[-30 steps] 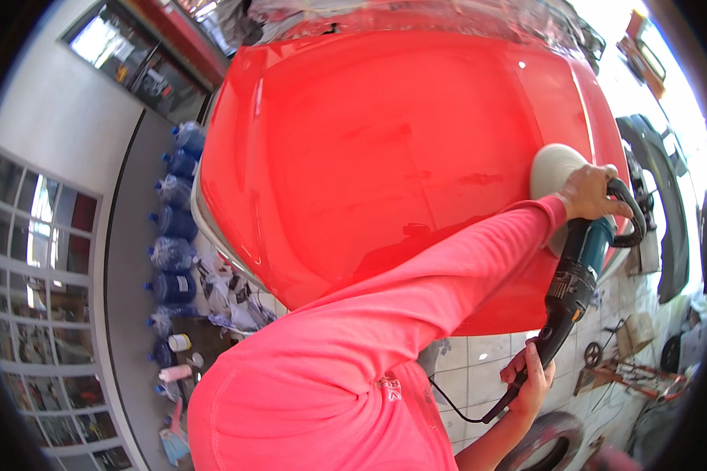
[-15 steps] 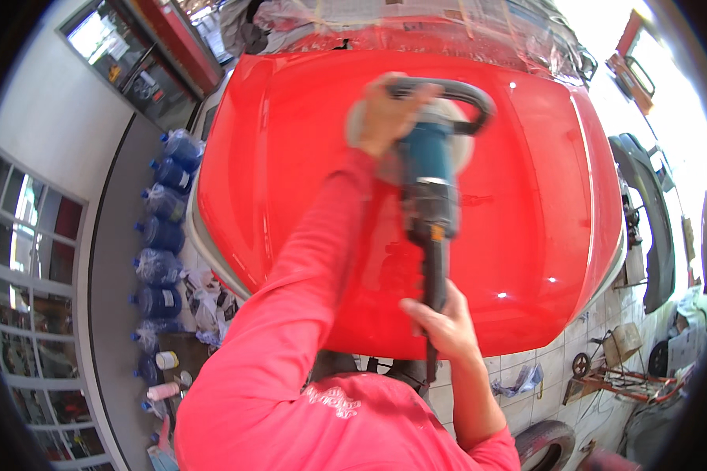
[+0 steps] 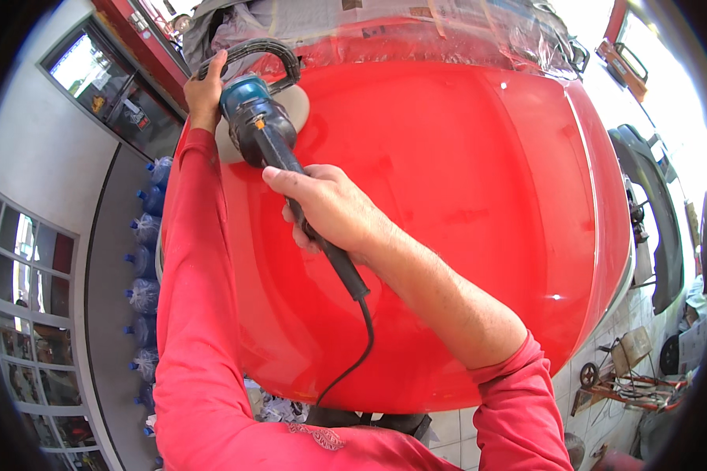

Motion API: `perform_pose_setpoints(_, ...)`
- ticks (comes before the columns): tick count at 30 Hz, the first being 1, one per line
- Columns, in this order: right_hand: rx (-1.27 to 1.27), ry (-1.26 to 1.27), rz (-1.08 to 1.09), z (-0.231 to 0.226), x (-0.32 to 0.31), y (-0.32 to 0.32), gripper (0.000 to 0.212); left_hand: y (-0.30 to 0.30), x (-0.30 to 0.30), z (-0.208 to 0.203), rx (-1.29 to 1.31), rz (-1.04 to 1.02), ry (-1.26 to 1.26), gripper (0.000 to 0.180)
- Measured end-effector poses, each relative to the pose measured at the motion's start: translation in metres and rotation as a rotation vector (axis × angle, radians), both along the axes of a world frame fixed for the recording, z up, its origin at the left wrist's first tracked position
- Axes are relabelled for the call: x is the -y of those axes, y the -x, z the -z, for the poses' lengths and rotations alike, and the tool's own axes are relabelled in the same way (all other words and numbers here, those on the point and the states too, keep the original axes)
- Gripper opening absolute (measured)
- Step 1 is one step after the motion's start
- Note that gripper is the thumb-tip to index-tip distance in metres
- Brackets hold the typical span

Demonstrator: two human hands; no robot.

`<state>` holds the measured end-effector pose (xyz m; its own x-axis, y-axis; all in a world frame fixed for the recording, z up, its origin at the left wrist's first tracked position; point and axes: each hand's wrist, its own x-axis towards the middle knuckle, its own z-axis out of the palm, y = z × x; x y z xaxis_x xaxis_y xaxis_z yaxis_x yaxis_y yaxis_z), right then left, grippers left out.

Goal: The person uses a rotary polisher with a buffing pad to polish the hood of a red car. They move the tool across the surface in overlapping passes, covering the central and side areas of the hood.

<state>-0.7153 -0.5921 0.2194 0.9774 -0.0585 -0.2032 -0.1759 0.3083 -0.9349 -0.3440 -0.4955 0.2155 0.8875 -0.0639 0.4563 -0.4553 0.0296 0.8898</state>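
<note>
A corded polisher (image 3: 253,118) with a teal and black body lies over the far left part of a glossy red car hood (image 3: 432,228). Its pale round pad (image 3: 296,106) rests against the paint, partly hidden under the machine. My left hand (image 3: 204,96) is closed around the left side of the black loop handle (image 3: 263,49). With my right hand (image 3: 334,208) I grip the long black rear handle, thumb on top and fingers curled beneath. From the handle's end a black power cord (image 3: 369,337) hangs down over the hood toward my body.
Plastic sheeting and paper (image 3: 385,31) cover the car beyond the hood. Blue water jugs (image 3: 143,263) line the left wall. On the right stand a dark bumper (image 3: 652,220) and a wheeled metal frame (image 3: 613,377) on the tiled floor.
Both hands have carried the polisher from the middle of the hood to its far left. My right arm now reaches across the hood, and the cord has come into sight.
</note>
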Motion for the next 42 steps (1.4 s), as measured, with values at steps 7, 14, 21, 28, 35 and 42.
perform_pose_setpoints(7,-0.04,-0.05,0.08,-0.019,0.061,0.024,0.04,0.007,0.11,-0.009,-0.001,0.158,-0.062,0.049)
perform_pose_setpoints(14,-0.021,-0.13,0.102,-0.018,0.059,-0.017,0.025,-0.033,0.106,-0.018,0.037,0.167,-0.109,0.054)
perform_pose_setpoints(21,0.05,-0.033,0.032,-0.012,0.034,-0.087,0.026,-0.086,0.047,-0.021,0.018,0.0,-0.144,0.05)
perform_pose_setpoints(28,-0.028,-0.085,0.017,-0.017,0.053,-0.082,0.025,-0.094,0.059,-0.014,-0.013,0.058,-0.106,0.049)
perform_pose_setpoints(35,-0.097,-0.018,0.107,-0.029,0.118,0.011,0.027,0.002,0.158,-0.018,0.002,0.176,-0.082,0.056)
perform_pose_setpoints(42,-0.121,-0.022,0.376,-0.04,0.19,0.13,0.025,0.125,0.329,-0.013,0.062,0.432,-0.005,0.048)
